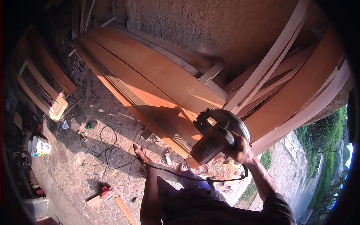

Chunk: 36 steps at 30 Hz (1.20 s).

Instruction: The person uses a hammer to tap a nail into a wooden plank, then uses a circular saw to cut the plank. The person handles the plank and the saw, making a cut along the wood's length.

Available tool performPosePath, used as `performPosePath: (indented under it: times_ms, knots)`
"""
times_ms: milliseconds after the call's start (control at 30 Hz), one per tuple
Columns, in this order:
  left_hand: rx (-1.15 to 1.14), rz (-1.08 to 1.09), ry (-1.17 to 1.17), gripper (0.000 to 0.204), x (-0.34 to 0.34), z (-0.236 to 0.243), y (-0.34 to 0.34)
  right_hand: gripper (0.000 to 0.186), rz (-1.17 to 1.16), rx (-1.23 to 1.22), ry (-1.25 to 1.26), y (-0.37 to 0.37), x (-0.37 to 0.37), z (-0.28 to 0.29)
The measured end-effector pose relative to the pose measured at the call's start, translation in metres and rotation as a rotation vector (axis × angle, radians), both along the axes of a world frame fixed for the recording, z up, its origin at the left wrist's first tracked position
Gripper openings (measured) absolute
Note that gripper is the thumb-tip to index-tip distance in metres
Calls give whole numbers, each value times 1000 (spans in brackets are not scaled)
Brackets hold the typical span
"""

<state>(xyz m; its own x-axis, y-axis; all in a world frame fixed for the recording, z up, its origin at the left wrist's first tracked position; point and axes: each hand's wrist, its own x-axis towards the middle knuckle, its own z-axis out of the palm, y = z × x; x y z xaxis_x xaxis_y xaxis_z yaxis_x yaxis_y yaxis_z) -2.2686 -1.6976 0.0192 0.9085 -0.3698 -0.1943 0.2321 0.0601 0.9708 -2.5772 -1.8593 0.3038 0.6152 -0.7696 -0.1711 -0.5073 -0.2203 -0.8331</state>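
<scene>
My right hand (243, 150) is wrapped round the handle of a dark circular saw (214, 141), lifted over the near end of long orange-brown planks (150, 65). The saw's toothed blade (203, 120) shows at its far left side. From the saw a black power cord (195, 179) loops across in front of my body toward my left hand (142, 159). That hand is held low beside the planks, its fingers stretched out. The cord passes right by it; whether they touch, I cannot tell.
Coiled cable (107, 150) lies on the rough ground at left, near a red power tool (107, 193) and a wood strip (126, 210). A white bucket (40, 146) stands farther left. More boards (300, 97) lean at the right against a rough wall (180, 26).
</scene>
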Motion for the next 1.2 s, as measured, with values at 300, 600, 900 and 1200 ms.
performPosePath:
  times_ms: [300,600,900,1200]
  knots:
    - [459,-302,-572,81,-7,22,-77,46,-96,170,115,-3,-51,-50]
    - [489,-449,-808,74,-5,1,-93,48,-57,136,144,7,-43,-54]
    - [534,-460,-803,75,-7,0,-95,48,48,127,152,2,-44,-63]
    - [516,-477,-905,70,-8,4,-99,52,104,266,159,-4,-40,-57]
